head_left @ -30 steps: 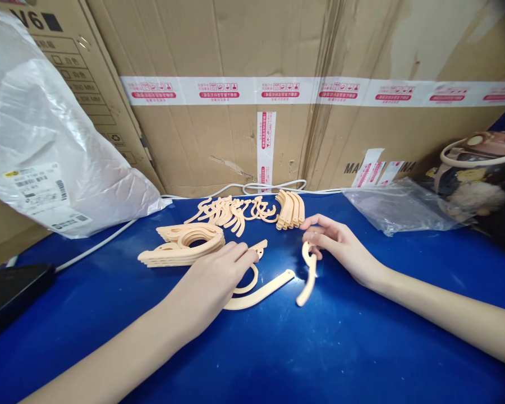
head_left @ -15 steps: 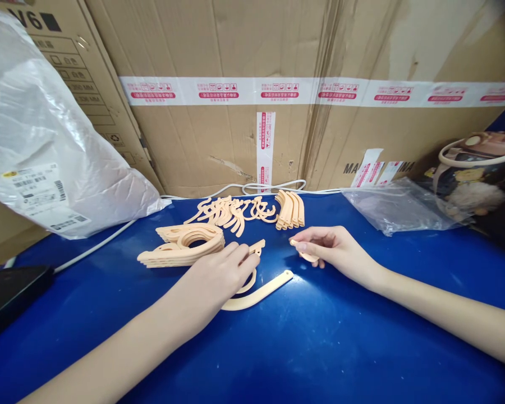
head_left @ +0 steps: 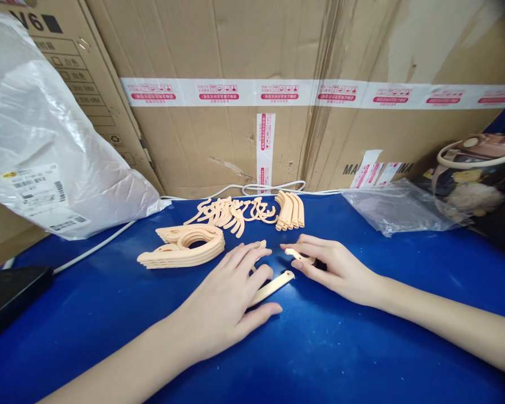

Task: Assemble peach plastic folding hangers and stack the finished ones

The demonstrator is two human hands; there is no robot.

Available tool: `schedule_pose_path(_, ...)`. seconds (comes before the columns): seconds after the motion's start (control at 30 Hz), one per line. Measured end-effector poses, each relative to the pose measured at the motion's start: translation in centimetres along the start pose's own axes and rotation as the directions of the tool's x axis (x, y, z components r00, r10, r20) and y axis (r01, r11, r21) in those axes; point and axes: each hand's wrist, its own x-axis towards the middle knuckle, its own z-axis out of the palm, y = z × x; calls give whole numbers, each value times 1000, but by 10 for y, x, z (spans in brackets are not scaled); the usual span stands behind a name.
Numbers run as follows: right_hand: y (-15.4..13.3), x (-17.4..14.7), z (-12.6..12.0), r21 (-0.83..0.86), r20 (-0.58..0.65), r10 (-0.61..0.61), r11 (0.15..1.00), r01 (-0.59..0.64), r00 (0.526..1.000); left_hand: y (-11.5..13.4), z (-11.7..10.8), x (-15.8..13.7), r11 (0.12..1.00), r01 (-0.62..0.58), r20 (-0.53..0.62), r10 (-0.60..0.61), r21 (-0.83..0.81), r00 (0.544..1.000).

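Note:
My left hand [head_left: 232, 297] lies palm down with its fingers spread over a beige plastic hanger body. One straight arm of that body [head_left: 274, 287] sticks out between thumb and forefinger, with a small hole at its tip; the rest is hidden under the hand. Opposite it, my right hand [head_left: 334, 268] pinches a small curved beige piece [head_left: 295, 255], which looks like a hanger hook, between thumb and fingers. To the left sits a stack of matching hanger bodies [head_left: 180, 259]. Farther back are a heap of loose hooks and curved pieces [head_left: 225, 212] and a row of curved arms [head_left: 290, 210].
Behind the blue table [head_left: 320, 353] stands a large taped cardboard box [head_left: 219, 146]. A white plastic parcel [head_left: 67, 140] leans at left, above a black device [head_left: 17, 297]. White cable [head_left: 273, 188] runs along the back. At right are a clear bag [head_left: 395, 207] and a dark bag [head_left: 480, 179].
My left hand has shifted right and nearer, its fingers spreading over the hanger body. My right hand has moved slightly lower, turning the small curved piece between its fingers.

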Motion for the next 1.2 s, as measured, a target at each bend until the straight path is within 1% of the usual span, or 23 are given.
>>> schedule_pose_path(0.1,-3,-1,0,-45,29,-23,999,24,999,-1,2,-1,996,30,74,-24,-88,997)
schedule_pose_path(0.17,-4,-1,1,-52,23,-13,999,14,1000,-2,3,-2,991,50,91,-39,-122,995)
schedule_pose_path(0.33,-6,-4,2,-113,3,63,992,-63,998,-2,1,-1,976,85,48,-77,-200,996)
schedule_pose_path(0.47,-6,-4,2,-110,17,39,993,-37,999,0,-1,0,964,85,28,-81,-251,996)
schedule_pose_path(0.63,-4,-5,1,-92,21,20,996,-18,1000,1,-1,0,958,104,41,-97,-268,994)
schedule_pose_path(0.8,-4,-6,1,-65,47,-3,998,6,999,0,-2,-1,959,95,45,-86,-267,995)
schedule_pose_path(0.97,-5,-4,2,-91,39,3,996,1,999,-1,-1,-1,958,97,47,-88,-271,995)
schedule_pose_path(1.2,-7,-5,4,-146,75,7,989,4,997,-2,0,-1,955,93,42,-84,-282,996)
